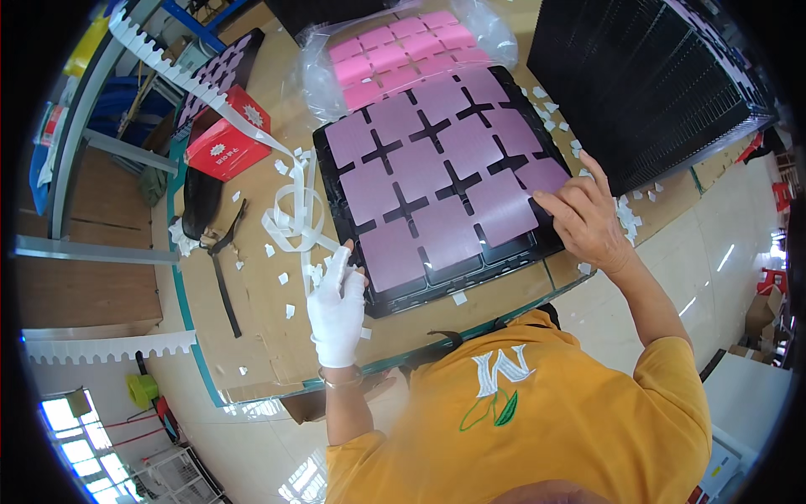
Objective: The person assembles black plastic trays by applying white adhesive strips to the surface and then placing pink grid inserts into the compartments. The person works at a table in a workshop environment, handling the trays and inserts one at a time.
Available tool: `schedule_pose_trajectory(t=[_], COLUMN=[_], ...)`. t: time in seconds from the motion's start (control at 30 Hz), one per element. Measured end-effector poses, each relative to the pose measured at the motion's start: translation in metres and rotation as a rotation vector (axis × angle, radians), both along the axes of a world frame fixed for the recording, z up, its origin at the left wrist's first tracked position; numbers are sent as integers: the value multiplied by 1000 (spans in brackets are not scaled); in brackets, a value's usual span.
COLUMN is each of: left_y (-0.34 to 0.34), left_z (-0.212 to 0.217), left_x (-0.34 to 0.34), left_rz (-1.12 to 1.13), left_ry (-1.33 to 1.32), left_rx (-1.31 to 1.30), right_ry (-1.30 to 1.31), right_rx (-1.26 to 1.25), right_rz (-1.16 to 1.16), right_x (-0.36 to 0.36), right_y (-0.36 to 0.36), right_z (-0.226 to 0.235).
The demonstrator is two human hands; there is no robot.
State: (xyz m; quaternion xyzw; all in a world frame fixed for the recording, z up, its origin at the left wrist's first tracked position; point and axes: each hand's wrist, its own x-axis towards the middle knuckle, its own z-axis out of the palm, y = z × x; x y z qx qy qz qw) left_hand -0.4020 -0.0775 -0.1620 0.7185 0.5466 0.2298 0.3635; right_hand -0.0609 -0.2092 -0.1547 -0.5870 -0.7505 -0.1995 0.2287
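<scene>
A black plastic tray [485, 270] lies in front of me, covered with rows of purple sheets [390, 256] split by black cross-shaped gaps. At its right edge, my bare right hand [585, 217] has curled fingers pinching a purple sheet [501, 204] near its corner; this front right sheet bends up from the tray. What lies under the fingers is partly hidden. My left hand [337, 307], in a white glove with bare fingertips, rests by the tray's near left corner, index finger stretched out. A loose white strip [294, 220] curls beside it.
Pink sheets [407, 50] in clear plastic lie behind the tray. A tall stack of black trays [630, 92] stands right. On the left are a red box [227, 134], a black strap [225, 290] and a metal frame [92, 248]. White scraps [627, 217] litter the cardboard-covered table [260, 353].
</scene>
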Motion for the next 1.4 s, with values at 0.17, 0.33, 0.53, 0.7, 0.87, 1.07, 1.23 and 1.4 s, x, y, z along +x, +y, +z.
schedule_pose_trajectory(t=[0.17,0.33,0.53,0.7,0.87,1.07,1.23,1.4], left_y=[-1,-2,-10,-43,-41,-25,-24,-40], left_z=[-3,-10,-3,1,-14,-15,-16,-24], left_x=[1,-3,-2,30,56,45,31,21], left_rz=[4,47,-77,-302,-327,-224,-183,-252], left_ry=[37,19,274,275,267,538,513,485], left_rx=[-2,143,385,596,707,783,883,935], right_ry=[56,43,61,238,426,357,230,173], right_rx=[31,-2,-49,-83,-124,-109,-180,-224], right_rz=[-53,-28,-55,-68,-57,-55,-21,-38], right_x=[14,19,13,7,12,21,16,9], right_y=[2,1,-1,10,22,30,20,1], right_z=[-12,-13,-15,0,22,34,33,14])
